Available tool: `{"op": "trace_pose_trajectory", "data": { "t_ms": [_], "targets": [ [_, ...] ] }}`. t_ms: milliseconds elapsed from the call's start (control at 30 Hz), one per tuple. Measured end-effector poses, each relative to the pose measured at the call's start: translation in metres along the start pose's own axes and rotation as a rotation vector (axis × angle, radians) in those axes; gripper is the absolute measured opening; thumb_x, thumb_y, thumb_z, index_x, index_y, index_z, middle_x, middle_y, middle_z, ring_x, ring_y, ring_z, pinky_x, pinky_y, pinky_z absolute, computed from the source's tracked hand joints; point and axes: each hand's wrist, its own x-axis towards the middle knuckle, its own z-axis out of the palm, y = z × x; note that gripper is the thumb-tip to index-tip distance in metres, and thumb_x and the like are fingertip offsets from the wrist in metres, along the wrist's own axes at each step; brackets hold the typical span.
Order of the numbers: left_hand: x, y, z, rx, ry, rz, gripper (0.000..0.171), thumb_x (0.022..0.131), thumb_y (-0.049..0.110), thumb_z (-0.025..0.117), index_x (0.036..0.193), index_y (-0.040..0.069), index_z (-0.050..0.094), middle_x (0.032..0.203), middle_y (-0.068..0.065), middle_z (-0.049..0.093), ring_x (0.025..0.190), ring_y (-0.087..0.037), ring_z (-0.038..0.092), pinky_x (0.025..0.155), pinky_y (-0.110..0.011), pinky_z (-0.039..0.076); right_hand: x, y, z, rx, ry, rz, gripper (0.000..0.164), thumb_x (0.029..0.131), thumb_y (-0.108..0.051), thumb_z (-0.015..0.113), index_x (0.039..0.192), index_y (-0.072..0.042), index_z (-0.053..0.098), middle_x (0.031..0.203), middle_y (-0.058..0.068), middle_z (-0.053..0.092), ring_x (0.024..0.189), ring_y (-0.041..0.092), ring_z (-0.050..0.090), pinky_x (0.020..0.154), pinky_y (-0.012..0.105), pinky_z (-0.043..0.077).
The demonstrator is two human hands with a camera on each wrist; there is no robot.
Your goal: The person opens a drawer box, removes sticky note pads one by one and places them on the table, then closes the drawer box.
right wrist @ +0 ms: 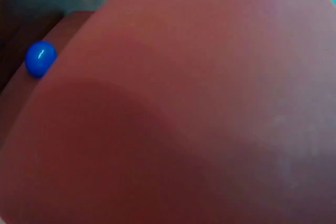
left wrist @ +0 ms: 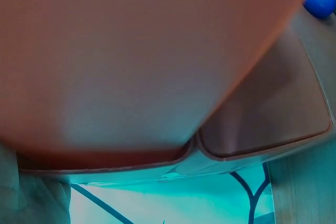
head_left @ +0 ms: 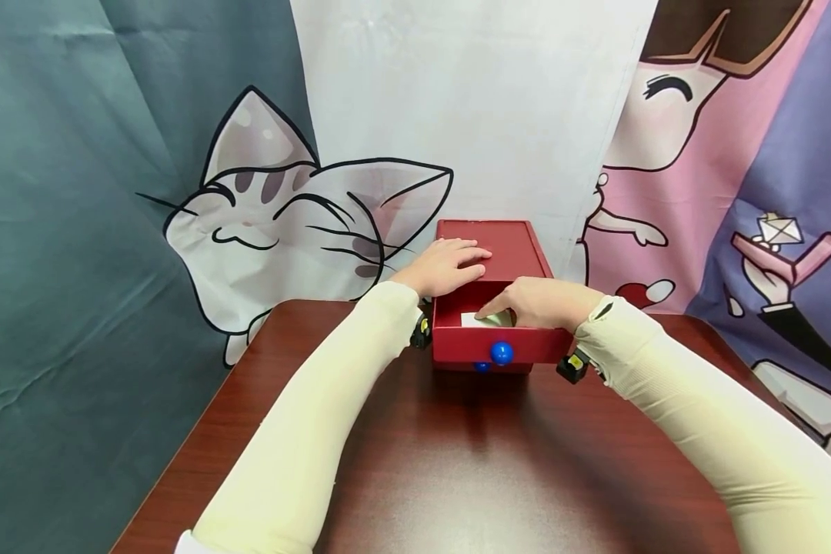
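A small red drawer cabinet (head_left: 508,245) stands at the far side of the table, its upper drawer (head_left: 457,345) pulled out toward me. My left hand (head_left: 445,266) rests on the cabinet's top near the front left, fingers stretched out. Over the drawer's right side, my right hand (head_left: 545,302) reaches in, with the index finger pointing left and down at a flat white piece (head_left: 468,320) like paper. Part of that piece and the other fingers are hidden; I cannot tell whether they pinch it. The drawer front (right wrist: 199,108) fills the right wrist view.
A round blue knob (head_left: 502,353) sits on the open drawer, and another blue knob (head_left: 482,367) is on the drawer below. The brown wooden table (head_left: 457,477) reaches toward me. Behind it hangs a printed cloth (head_left: 526,100) with a cartoon cat.
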Motion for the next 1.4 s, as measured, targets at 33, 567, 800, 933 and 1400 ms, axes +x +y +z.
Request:
{"op": "trace_pose_trajectory", "data": {
  "t_ms": [33,567,800,933,1400],
  "targets": [
    [0.0,0.0,0.0,0.001,0.002,0.0,0.051,0.106,0.047,0.041,0.153,0.029,0.047,0.162,-0.003,0.035,0.151,-0.019,0.025,0.125,-0.041,0.01,0.0,0.0,0.0,0.001,-0.003,0.0,0.048,0.088,-0.017,0.072,0.135,-0.021,0.068,0.073,-0.011,0.064,0.063,0.01,0.053,0.062,0.03,0.045],
    [-0.001,0.002,-0.002,0.002,0.011,0.015,0.049,0.107,0.046,0.04,0.152,0.028,0.048,0.161,-0.004,0.037,0.151,-0.02,0.026,0.124,-0.042,0.011,-0.001,-0.002,0.005,0.02,0.057,0.021,0.05,0.087,-0.035,0.074,0.132,-0.013,0.069,0.119,0.002,0.071,0.101,0.018,0.065,0.091,0.042,0.052],
    [-0.001,0.003,-0.003,-0.006,0.004,0.008,0.05,0.106,0.047,0.04,0.152,0.029,0.048,0.162,-0.003,0.036,0.152,-0.019,0.025,0.125,-0.041,0.01,-0.002,-0.001,0.004,0.042,0.082,0.029,0.05,0.09,-0.044,0.068,0.13,-0.013,0.07,0.119,0.002,0.072,0.099,0.018,0.067,0.089,0.042,0.053],
    [0.0,0.001,-0.002,-0.008,0.001,0.005,0.051,0.106,0.048,0.039,0.153,0.029,0.047,0.162,-0.002,0.035,0.152,-0.019,0.024,0.125,-0.04,0.009,-0.002,0.0,0.006,0.007,0.08,0.039,0.05,0.093,-0.038,0.062,0.134,-0.01,0.065,0.119,0.007,0.071,0.101,0.024,0.068,0.093,0.047,0.053],
    [-0.001,0.001,-0.001,-0.003,0.013,0.014,0.05,0.106,0.046,0.04,0.153,0.028,0.047,0.162,-0.003,0.036,0.152,-0.019,0.025,0.125,-0.041,0.01,-0.004,0.002,0.012,-0.086,0.144,-0.004,0.033,0.098,-0.015,0.062,0.129,-0.004,0.065,0.113,0.011,0.072,0.094,0.026,0.072,0.094,0.047,0.055]
  ]
}}
